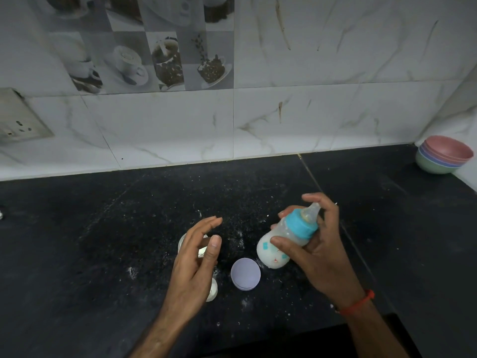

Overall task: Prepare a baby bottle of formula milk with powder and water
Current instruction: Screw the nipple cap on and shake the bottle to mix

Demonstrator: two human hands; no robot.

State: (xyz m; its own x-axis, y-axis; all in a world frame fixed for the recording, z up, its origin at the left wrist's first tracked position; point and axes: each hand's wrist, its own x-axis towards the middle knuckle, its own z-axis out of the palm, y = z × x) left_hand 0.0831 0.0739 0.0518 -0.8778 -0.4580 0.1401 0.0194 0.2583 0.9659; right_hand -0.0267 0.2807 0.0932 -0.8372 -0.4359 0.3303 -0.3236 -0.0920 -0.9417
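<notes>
We hold the bottle (282,239) tipped above the counter (103,241) w/ our right hand (316,244) wrapped round it – milk's mixed, looks nearly done – left hand (196,257) loose & empty, so next we prob. shake.

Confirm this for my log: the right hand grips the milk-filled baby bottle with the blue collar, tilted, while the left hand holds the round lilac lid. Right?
Not quite. In the head view the round lilac lid lies on the black stone counter, untouched. The left hand hovers open beside it, holding nothing. The rest stands: the right hand grips the tilted, milk-filled baby bottle with the blue collar.
</notes>
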